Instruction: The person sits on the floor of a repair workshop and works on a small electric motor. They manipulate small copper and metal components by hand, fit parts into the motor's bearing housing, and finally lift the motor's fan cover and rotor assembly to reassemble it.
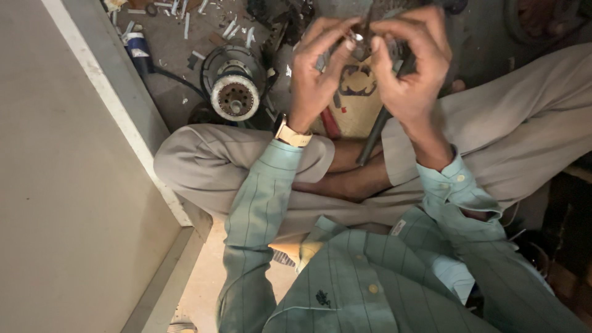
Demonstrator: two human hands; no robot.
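Lighting: dim and warm; we see no lamp in view. Brightest area: the pale panel (68, 185) at the left, evenly lit, without glare. Highlights: we note a small glint on the metal part (356, 38) between the hands, and a soft sheen on the motor rotor (234, 92) on the floor (179, 55). Shadows: deep at the floor's far edge and right side. Focus: soft throughout; shirt (370, 271) nearest the camera blurred. Distortion: wide-angle stretch at the borders.

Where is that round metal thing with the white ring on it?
In the head view, the round motor part lies on the floor at upper left, just beyond the person's left knee and left of the left hand.
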